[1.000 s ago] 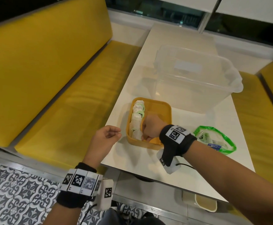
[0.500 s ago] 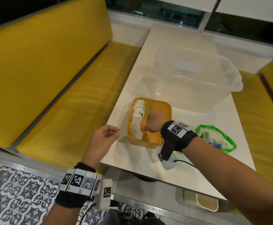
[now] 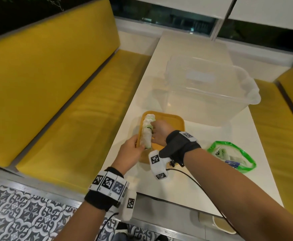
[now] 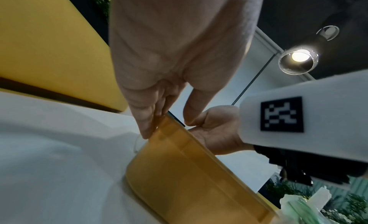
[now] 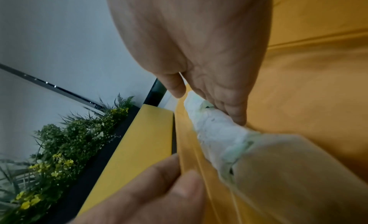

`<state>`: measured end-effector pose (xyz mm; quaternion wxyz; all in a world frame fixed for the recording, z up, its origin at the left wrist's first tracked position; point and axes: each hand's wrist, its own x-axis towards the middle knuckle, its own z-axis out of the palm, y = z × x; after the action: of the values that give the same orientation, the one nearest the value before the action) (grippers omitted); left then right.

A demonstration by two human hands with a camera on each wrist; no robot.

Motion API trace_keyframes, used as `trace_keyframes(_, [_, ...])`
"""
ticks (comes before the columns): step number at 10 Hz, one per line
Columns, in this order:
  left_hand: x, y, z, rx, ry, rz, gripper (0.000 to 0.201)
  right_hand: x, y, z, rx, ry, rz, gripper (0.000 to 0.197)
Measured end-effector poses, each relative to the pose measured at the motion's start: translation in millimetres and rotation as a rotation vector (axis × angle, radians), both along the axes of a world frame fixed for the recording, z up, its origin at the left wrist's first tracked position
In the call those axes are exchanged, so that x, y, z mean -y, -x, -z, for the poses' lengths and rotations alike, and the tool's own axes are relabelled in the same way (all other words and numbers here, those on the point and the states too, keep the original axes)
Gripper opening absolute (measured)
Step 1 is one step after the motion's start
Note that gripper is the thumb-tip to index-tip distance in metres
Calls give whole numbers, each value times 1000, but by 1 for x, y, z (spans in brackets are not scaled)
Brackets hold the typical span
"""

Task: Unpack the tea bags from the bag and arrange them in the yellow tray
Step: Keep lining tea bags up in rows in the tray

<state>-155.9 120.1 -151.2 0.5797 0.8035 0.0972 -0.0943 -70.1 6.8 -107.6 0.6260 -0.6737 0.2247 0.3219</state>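
White bench (image 3: pixel 185 180) runs between yellow cushioned seats (image 3: pixel 58 87), patterned floor tiles at 7 o'clock.

Left hand (image 3: pixel 130 153): fingers down the outside of the yellow tray's (image 3: pixel 178 122) left wall, thumb over the rim at the near-left corner, so the wall is pinched between them; the left wrist view shows the same, fingertips (image 4: pixel 147 130) on the outer wall and thumb inside. Right hand (image 3: pixel 159 133): inside the tray, fingers curled against the right side of the row of tea bags (image 3: pixel 146 133); the right wrist view shows fingertips (image 5: pixel 237 115) lying on the white packets with the thumb apart, above the tray rim. Whether any single bag is gripped cannot be told.

Tea bags: one tight row, white with green print, along the tray's left wall from near end to far end. Right part of the tray floor is bare yellow.

Outward:
- Green-edged plastic bag (image 3: pixel 232 157) at 3 o'clock of the tray, lying flat, packets visible inside, apart from the tray.
- Clear plastic tub (image 3: pixel 211 87) at 1 o'clock, just behind the tray's far edge.
- Black cable (image 3: pixel 194 181) trails from the right wrist band across the near bench.

Edges: tray sits near the bench's left edge; left wrist hangs off that edge over the seat. Open bench surface between tray and bag, and beyond the tub at 12 o'clock.
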Motion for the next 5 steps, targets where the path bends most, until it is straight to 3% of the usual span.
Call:
trace_keyframes(2, [-3,0,2,26,-15,5,26,5,5,-21,-29,-68,170,43])
trace_keyframes(3, [-4,0,3,30,-25,25,25,-2,-24,21,36,-118,115,44])
trace_keyframes(5, [-3,-2,1,30,-30,38,23,3,-29,33,52,-144,62,44])
